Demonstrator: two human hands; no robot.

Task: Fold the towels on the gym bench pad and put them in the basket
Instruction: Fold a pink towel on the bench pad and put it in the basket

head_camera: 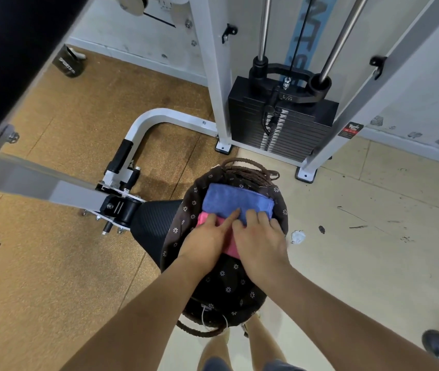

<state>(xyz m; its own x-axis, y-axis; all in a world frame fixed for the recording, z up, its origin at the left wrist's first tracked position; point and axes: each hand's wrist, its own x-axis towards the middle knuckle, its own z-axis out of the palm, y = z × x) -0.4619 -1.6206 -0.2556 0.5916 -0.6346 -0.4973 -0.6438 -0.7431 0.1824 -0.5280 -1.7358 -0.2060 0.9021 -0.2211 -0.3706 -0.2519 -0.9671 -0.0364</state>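
Note:
A dark brown basket (183, 210) with a flowered cloth lining and braided handles stands on the black bench pad (154, 223). Inside it lies a folded blue towel (229, 200), and beside that, nearer to me, a folded pink towel (230, 247). My left hand (207, 239) lies flat on the pink towel, its index finger stretched toward the blue towel's edge. My right hand (260, 242) presses down with straight fingers across the pink towel and the near edge of the blue one. Most of the pink towel is hidden under both hands.
A white gym machine frame (213, 76) with a black weight stack (282, 124) stands just behind the basket. The bench's white arm (39, 183) runs off to the left. A crumpled white scrap (298, 236) lies on the pale floor right of the basket. A shoe (435, 341) shows at the lower right.

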